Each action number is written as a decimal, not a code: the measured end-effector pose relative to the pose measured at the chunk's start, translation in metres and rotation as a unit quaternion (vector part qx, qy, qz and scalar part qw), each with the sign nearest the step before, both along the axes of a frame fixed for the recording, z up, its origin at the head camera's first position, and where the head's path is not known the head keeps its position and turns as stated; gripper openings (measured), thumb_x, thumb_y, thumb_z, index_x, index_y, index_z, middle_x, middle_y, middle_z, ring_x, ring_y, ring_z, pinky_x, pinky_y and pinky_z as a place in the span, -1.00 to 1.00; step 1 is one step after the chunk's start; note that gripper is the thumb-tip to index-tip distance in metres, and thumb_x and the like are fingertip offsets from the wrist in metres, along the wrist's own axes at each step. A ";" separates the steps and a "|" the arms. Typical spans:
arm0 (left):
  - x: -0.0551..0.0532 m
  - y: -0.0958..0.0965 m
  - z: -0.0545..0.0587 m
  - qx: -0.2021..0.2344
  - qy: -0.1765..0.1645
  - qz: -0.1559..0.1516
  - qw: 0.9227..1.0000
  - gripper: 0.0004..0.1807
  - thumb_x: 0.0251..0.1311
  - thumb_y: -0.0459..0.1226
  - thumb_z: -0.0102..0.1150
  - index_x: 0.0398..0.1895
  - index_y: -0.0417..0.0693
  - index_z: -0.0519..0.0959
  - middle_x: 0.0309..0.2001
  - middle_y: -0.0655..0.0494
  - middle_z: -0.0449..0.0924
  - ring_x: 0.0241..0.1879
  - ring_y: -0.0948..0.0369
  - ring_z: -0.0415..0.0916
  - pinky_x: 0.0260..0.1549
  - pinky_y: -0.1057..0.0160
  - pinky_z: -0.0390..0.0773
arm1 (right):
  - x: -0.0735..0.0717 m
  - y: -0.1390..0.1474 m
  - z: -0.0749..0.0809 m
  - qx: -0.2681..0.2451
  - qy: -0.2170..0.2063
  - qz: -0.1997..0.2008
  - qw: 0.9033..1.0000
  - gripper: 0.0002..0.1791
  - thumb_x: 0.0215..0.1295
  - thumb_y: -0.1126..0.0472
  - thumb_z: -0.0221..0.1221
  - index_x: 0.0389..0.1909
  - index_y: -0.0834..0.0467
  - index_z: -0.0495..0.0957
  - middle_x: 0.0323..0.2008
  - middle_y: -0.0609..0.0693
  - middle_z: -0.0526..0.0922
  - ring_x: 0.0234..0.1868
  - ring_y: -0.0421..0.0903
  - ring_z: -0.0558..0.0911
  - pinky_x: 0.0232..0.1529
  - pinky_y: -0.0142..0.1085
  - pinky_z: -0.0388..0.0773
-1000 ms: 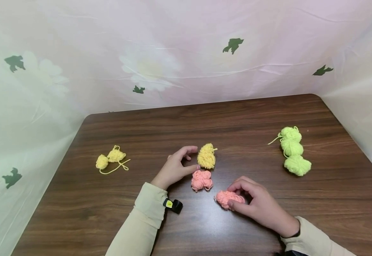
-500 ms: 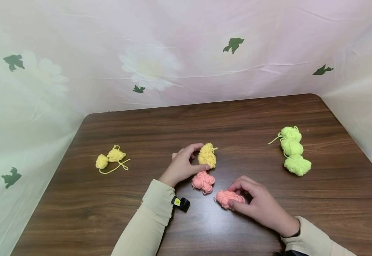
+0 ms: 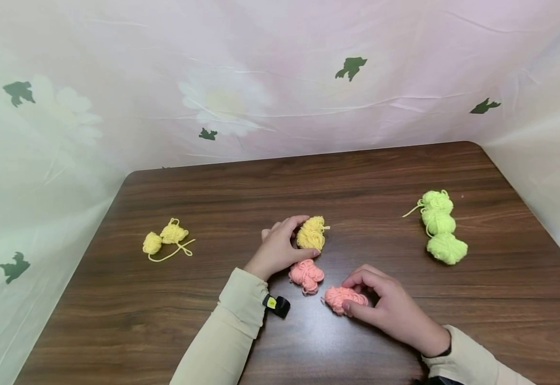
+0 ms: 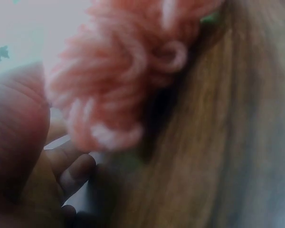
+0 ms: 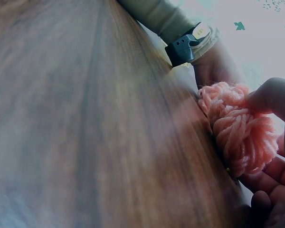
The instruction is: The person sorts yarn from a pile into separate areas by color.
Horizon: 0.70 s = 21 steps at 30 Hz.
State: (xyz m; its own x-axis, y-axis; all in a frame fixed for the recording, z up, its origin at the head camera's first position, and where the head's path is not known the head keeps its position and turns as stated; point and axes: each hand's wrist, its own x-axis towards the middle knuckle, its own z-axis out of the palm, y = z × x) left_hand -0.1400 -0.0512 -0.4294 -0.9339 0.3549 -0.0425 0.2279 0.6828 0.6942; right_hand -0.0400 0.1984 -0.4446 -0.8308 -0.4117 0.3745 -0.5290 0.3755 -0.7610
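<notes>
My left hand holds a small yellow yarn bundle at the table's middle, thumb at its near end and index finger at its far end. Just below that thumb lies a pink yarn bundle, which fills the upper part of the left wrist view; the yellow bundle is hidden there. To the right, my right hand grips a second pink yarn bundle between thumb and fingers, low on the table. Its wound strands show closely in the right wrist view.
Two small yellow yarn balls with a loose tail lie on the left of the brown wooden table. Several lime green yarn balls form a row on the right. A flowered cloth hangs behind the table.
My left hand has moved slightly right, and its thumb and fingers have come round the yellow bundle. The pink bundle below it has turned and shifted a little. My right hand stays put.
</notes>
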 end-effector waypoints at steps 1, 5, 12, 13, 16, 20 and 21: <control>0.000 0.000 0.000 -0.001 0.000 0.000 1.000 -0.15 0.02 0.05 0.51 0.40 0.17 0.38 0.19 0.22 0.54 0.05 0.17 0.39 0.01 0.02 0.14 | 0.000 0.000 0.000 0.000 0.000 0.000 1.000 -0.61 0.02 0.28 0.49 -0.16 -0.13 0.62 -0.20 -0.26 0.60 -0.25 -0.28 0.55 -0.20 -0.45 0.49; -0.001 -0.001 -0.002 0.004 0.007 0.000 1.000 -0.25 0.02 -0.04 0.50 0.33 0.13 0.45 0.08 0.22 0.58 -0.02 0.20 0.41 0.02 0.02 0.14 | 0.000 0.000 -0.001 -0.001 0.001 0.000 1.000 -0.60 0.01 0.27 0.50 -0.16 -0.12 0.62 -0.20 -0.26 0.60 -0.24 -0.27 0.56 -0.20 -0.44 0.49; -0.001 -0.002 -0.004 0.014 0.016 0.003 1.000 -0.39 -0.03 -0.15 0.48 0.16 0.10 0.51 -0.01 0.24 0.61 -0.07 0.21 0.43 0.03 0.04 0.15 | 0.000 0.000 -0.001 0.000 0.003 -0.001 1.000 -0.61 0.01 0.26 0.50 -0.16 -0.13 0.62 -0.20 -0.27 0.59 -0.24 -0.28 0.55 -0.19 -0.44 0.49; -0.001 -0.002 -0.004 0.017 0.017 0.003 1.000 -0.40 -0.03 -0.15 0.48 0.15 0.10 0.52 -0.02 0.24 0.60 -0.08 0.21 0.44 0.02 0.04 0.15 | 0.000 0.000 -0.001 0.001 0.003 -0.001 1.000 -0.61 0.01 0.26 0.50 -0.16 -0.13 0.62 -0.20 -0.27 0.59 -0.24 -0.28 0.55 -0.19 -0.44 0.49; -0.002 -0.004 -0.004 0.027 0.022 0.007 0.999 -0.42 -0.05 -0.17 0.47 0.12 0.10 0.53 -0.03 0.24 0.61 -0.10 0.23 0.46 0.00 0.06 0.17 | 0.000 0.000 -0.001 -0.001 0.002 -0.001 1.000 -0.61 0.01 0.27 0.50 -0.16 -0.13 0.62 -0.20 -0.26 0.59 -0.25 -0.28 0.55 -0.19 -0.44 0.49; -0.003 -0.006 -0.005 0.047 0.029 0.014 0.998 -0.44 -0.06 -0.20 0.46 0.10 0.09 0.54 -0.06 0.23 0.63 -0.13 0.25 0.50 -0.03 0.07 0.21 | 0.001 0.001 -0.001 -0.004 0.003 0.000 1.000 -0.60 0.01 0.28 0.50 -0.16 -0.12 0.62 -0.21 -0.26 0.59 -0.25 -0.28 0.55 -0.19 -0.45 0.49; -0.003 -0.006 -0.005 0.053 0.028 0.017 0.998 -0.44 -0.06 -0.21 0.46 0.10 0.09 0.54 -0.06 0.23 0.63 -0.13 0.25 0.50 -0.02 0.07 0.21 | 0.000 0.001 -0.001 -0.004 0.003 0.000 1.000 -0.60 0.00 0.28 0.50 -0.16 -0.12 0.62 -0.21 -0.26 0.59 -0.25 -0.28 0.55 -0.19 -0.45 0.49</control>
